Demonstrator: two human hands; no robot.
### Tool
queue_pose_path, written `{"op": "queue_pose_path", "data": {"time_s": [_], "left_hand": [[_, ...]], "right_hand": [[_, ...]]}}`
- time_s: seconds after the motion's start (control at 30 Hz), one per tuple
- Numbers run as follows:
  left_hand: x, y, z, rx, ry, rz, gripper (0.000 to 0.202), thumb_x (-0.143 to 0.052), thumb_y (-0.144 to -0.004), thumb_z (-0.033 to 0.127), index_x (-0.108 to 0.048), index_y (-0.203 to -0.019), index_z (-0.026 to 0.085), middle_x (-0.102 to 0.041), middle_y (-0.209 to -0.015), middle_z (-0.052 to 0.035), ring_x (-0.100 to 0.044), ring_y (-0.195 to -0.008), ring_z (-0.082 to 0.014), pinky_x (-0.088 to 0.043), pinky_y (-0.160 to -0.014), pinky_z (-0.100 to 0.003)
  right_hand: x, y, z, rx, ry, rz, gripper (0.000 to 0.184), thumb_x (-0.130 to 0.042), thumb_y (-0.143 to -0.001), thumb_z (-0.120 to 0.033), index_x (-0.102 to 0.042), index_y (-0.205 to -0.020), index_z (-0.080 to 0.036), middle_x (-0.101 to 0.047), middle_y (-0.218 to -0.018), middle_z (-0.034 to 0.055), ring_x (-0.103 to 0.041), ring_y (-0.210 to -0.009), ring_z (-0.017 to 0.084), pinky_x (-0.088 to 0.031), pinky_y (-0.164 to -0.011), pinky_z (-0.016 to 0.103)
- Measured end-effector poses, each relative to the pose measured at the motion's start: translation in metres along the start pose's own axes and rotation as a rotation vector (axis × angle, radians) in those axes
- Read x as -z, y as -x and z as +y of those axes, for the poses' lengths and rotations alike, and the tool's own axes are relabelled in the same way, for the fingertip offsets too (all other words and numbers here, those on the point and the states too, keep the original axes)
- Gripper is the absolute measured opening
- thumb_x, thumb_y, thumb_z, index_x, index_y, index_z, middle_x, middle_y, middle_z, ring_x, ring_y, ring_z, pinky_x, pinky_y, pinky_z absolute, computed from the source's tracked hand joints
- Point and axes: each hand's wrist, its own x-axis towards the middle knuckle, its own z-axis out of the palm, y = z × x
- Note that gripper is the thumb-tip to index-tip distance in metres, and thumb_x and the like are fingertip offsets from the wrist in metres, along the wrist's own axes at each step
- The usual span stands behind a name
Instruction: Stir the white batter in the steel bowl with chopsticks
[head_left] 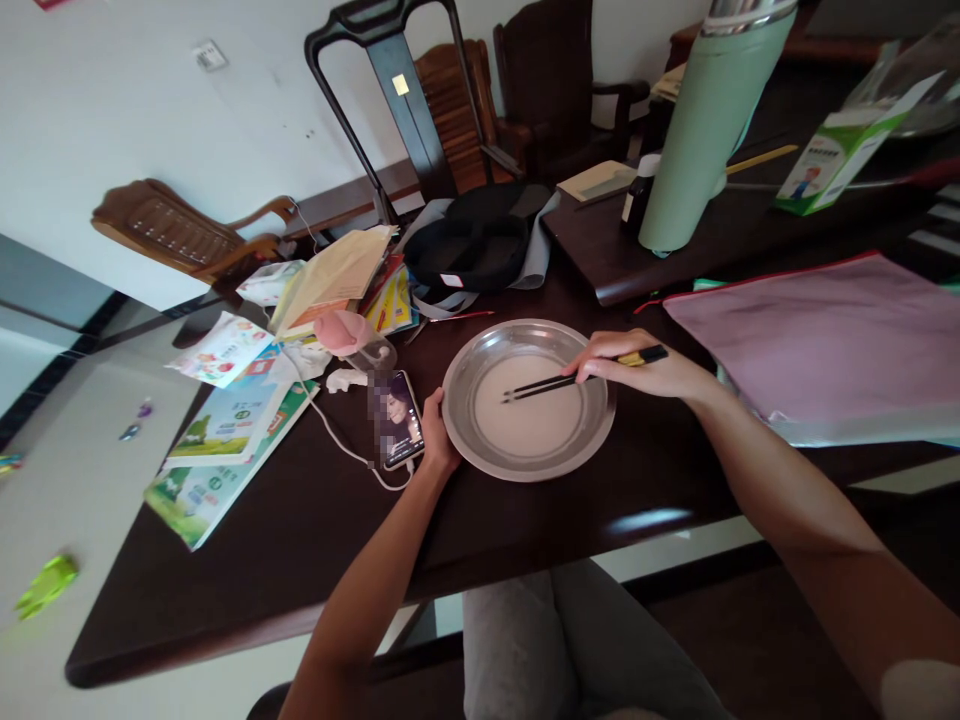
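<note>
A round metal plate (592,425) holding a pale liquid sits on the dark wooden table (315,520) in front of me. My right hand (637,370) is closed on a pair of black chopsticks (555,381), whose tips rest in the liquid near the plate's middle. My left hand (436,432) presses against the plate's left rim, fingers curled at the edge, steadying it. Just left of that hand lies a phone (397,420) with a lit screen and a white cable.
Books and leaflets (225,420) clutter the table's left part. A black bag (472,245) lies behind the plate, a tall green flask (705,120) at back right, a pink folder (825,330) on the right. Wooden chairs (180,230) stand by the wall.
</note>
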Motion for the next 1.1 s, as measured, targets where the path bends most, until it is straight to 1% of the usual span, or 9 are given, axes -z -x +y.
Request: {"op": "queue_pose_path", "data": {"time_s": [0.07,0.13,0.27,0.33,0.53,0.73,0.83,0.93,1.1], "left_hand": [[0.001,-0.001,0.000,0.007,-0.004,-0.017,0.023,-0.065,-0.077,0.029,-0.060,-0.056,0.021,-0.061,-0.051,0.0041,-0.059,-0.050,-0.0140,-0.054,-0.063,-0.026],[0.001,-0.001,0.000,0.025,-0.010,-0.044,0.021,-0.067,-0.076,0.031,-0.062,-0.058,0.021,-0.061,-0.052,0.0032,-0.065,-0.058,-0.0173,-0.055,-0.064,-0.027],[0.001,-0.001,-0.001,0.014,-0.007,-0.045,0.024,-0.070,-0.074,0.033,-0.059,-0.056,0.021,-0.056,-0.048,0.0047,-0.061,-0.053,-0.0149,-0.051,-0.057,-0.024],[0.000,0.000,-0.001,-0.015,-0.004,-0.030,0.026,-0.071,-0.073,0.032,-0.056,-0.055,0.022,-0.056,-0.048,0.0056,-0.057,-0.049,-0.0130,-0.049,-0.054,-0.023],[0.000,0.000,-0.001,-0.009,-0.008,-0.039,0.024,-0.068,-0.074,0.031,-0.057,-0.055,0.022,-0.059,-0.050,0.0029,-0.069,-0.065,-0.0196,-0.054,-0.064,-0.026],[0.001,-0.001,-0.001,0.034,-0.023,-0.075,0.023,-0.070,-0.071,0.036,-0.061,-0.056,0.022,-0.064,-0.053,0.0005,-0.074,-0.079,-0.0253,-0.058,-0.070,-0.030],[0.001,0.000,0.000,0.039,-0.028,-0.073,0.020,-0.069,-0.072,0.037,-0.065,-0.058,0.022,-0.067,-0.055,-0.0004,-0.075,-0.082,-0.0257,-0.059,-0.070,-0.030],[0.001,0.000,0.000,0.036,-0.045,-0.073,0.023,-0.070,-0.071,0.038,-0.064,-0.058,0.021,-0.067,-0.056,-0.0007,-0.075,-0.081,-0.0263,-0.059,-0.071,-0.031],[0.000,0.000,0.000,0.006,-0.027,-0.037,0.025,-0.069,-0.073,0.034,-0.060,-0.054,0.021,-0.064,-0.053,0.0008,-0.072,-0.071,-0.0216,-0.057,-0.069,-0.028]], "right_hand": [[0.005,0.002,0.001,-0.031,-0.016,0.089,0.037,-0.061,-0.097,-0.049,-0.079,-0.079,-0.023,-0.082,-0.091,0.0048,-0.074,-0.085,0.018,-0.054,-0.079,0.030],[0.008,0.004,0.001,-0.044,-0.066,0.100,0.043,-0.058,-0.098,-0.052,-0.077,-0.073,-0.023,-0.081,-0.085,0.0044,-0.074,-0.082,0.017,-0.054,-0.078,0.030],[0.002,0.002,0.000,-0.006,-0.083,-0.072,0.042,-0.059,-0.098,-0.053,-0.079,-0.078,-0.022,-0.082,-0.090,0.0054,-0.075,-0.086,0.018,-0.054,-0.079,0.030],[-0.002,0.000,0.000,0.019,-0.043,-0.095,0.037,-0.061,-0.097,-0.051,-0.081,-0.084,-0.022,-0.082,-0.096,0.0060,-0.074,-0.090,0.019,-0.054,-0.080,0.031],[0.007,0.004,0.000,-0.026,-0.061,0.087,0.039,-0.060,-0.098,-0.049,-0.077,-0.074,-0.023,-0.081,-0.086,0.0044,-0.074,-0.081,0.017,-0.054,-0.077,0.030],[-0.001,0.000,-0.001,0.014,-0.050,-0.094,0.038,-0.061,-0.097,-0.052,-0.080,-0.083,-0.022,-0.083,-0.098,0.0066,-0.075,-0.090,0.019,-0.055,-0.080,0.031],[0.001,0.000,-0.001,0.001,0.010,0.014,0.035,-0.062,-0.096,-0.049,-0.081,-0.083,-0.023,-0.083,-0.098,0.0061,-0.075,-0.091,0.019,-0.054,-0.081,0.031],[0.007,0.003,-0.001,-0.038,-0.029,0.104,0.040,-0.060,-0.097,-0.050,-0.077,-0.074,-0.023,-0.082,-0.087,0.0045,-0.075,-0.082,0.018,-0.055,-0.078,0.030],[0.002,0.002,-0.002,-0.009,-0.082,-0.075,0.039,-0.061,-0.097,-0.051,-0.080,-0.079,-0.022,-0.082,-0.091,0.0053,-0.075,-0.085,0.018,-0.056,-0.079,0.030]]}}
